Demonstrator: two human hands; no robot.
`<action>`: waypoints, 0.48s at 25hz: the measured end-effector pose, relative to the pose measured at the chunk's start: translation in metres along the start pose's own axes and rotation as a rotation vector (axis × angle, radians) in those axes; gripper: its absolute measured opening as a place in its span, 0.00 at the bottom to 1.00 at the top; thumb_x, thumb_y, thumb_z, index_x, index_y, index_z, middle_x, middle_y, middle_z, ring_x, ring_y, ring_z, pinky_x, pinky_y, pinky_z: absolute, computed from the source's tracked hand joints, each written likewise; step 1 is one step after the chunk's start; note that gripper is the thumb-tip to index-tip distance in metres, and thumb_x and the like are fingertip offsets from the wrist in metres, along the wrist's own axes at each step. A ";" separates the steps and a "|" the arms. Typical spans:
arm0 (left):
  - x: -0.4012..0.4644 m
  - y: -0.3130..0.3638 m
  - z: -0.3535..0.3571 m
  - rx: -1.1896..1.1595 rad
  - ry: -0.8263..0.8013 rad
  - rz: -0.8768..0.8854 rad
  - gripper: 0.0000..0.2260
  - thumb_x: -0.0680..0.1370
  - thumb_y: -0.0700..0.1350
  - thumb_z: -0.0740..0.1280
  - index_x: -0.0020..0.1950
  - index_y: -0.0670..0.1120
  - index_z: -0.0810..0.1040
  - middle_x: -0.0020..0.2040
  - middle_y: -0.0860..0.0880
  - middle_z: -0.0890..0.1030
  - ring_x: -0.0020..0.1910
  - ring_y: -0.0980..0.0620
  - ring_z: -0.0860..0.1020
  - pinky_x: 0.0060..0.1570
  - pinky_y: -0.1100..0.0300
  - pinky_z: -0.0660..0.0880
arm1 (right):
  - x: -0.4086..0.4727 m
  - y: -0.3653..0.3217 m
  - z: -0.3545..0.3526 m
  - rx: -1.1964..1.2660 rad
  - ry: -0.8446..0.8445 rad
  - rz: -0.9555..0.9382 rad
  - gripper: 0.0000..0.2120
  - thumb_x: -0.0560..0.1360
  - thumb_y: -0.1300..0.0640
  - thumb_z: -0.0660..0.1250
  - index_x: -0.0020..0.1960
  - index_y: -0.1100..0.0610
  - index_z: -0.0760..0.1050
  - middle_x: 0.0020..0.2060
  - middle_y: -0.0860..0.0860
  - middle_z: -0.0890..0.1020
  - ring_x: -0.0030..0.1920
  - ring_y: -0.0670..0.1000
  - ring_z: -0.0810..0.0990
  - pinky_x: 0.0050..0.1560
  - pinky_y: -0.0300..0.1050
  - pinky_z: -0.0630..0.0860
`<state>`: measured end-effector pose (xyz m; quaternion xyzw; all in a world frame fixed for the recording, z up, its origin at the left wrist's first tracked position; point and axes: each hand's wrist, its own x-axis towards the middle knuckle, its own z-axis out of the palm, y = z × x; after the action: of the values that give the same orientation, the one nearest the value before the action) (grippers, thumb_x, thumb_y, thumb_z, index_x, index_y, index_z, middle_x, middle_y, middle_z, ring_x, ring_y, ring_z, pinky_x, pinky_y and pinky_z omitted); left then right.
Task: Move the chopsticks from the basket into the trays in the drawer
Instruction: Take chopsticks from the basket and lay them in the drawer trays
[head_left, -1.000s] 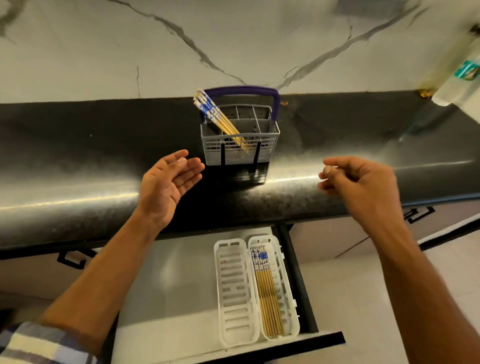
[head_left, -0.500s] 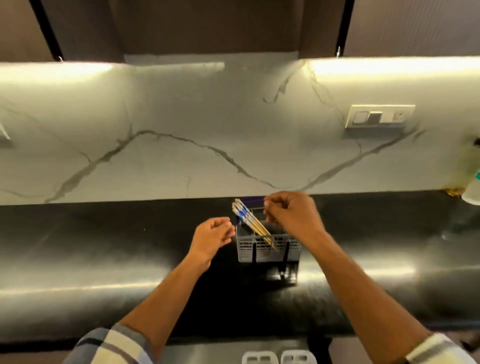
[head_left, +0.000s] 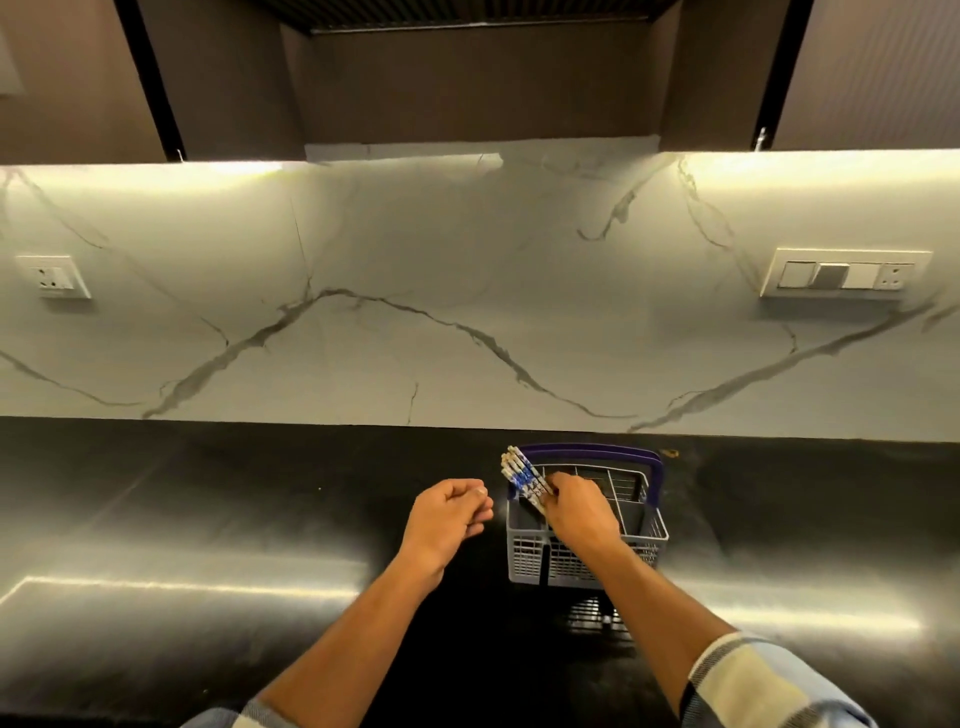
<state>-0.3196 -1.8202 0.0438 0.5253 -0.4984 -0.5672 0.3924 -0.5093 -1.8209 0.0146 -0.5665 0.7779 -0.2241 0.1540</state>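
Now the right hand (head_left: 576, 512), raised above the cutlery basket (head_left: 587, 561) half a second ago, closes its grip on the blue-patterned chopsticks (head_left: 522, 475) leaning in the basket's left compartment, while the left hand (head_left: 447, 519) hovers loosely curled, empty, over the dark tabletop (head_left: 208, 519).

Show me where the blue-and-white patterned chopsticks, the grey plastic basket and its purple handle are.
blue-and-white patterned chopsticks (head_left: 521, 473), head view, patterned tops
grey plastic basket (head_left: 530, 558), head view, front wall
purple handle (head_left: 587, 450), head view, top bar
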 end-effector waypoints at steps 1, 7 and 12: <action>0.002 0.000 -0.001 -0.004 0.003 0.000 0.06 0.81 0.43 0.66 0.56 0.46 0.81 0.49 0.44 0.86 0.51 0.48 0.85 0.54 0.53 0.82 | 0.001 0.001 0.001 0.002 0.011 -0.005 0.05 0.80 0.51 0.64 0.50 0.51 0.78 0.42 0.49 0.82 0.41 0.49 0.80 0.45 0.52 0.82; 0.002 0.001 -0.001 -0.035 0.008 -0.007 0.06 0.80 0.44 0.67 0.55 0.45 0.81 0.48 0.44 0.86 0.50 0.48 0.85 0.54 0.53 0.82 | 0.001 0.009 -0.004 -0.033 0.048 -0.026 0.10 0.81 0.52 0.61 0.51 0.52 0.81 0.42 0.49 0.83 0.39 0.48 0.80 0.37 0.46 0.77; -0.011 0.003 -0.002 -0.052 -0.002 0.008 0.06 0.80 0.44 0.67 0.55 0.45 0.81 0.48 0.44 0.86 0.50 0.48 0.85 0.53 0.54 0.82 | -0.002 0.006 -0.008 -0.072 0.007 -0.063 0.09 0.80 0.51 0.63 0.54 0.52 0.81 0.43 0.49 0.82 0.40 0.47 0.79 0.34 0.42 0.72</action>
<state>-0.3161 -1.8107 0.0485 0.5126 -0.4859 -0.5788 0.4075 -0.5178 -1.8161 0.0181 -0.5952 0.7678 -0.2025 0.1236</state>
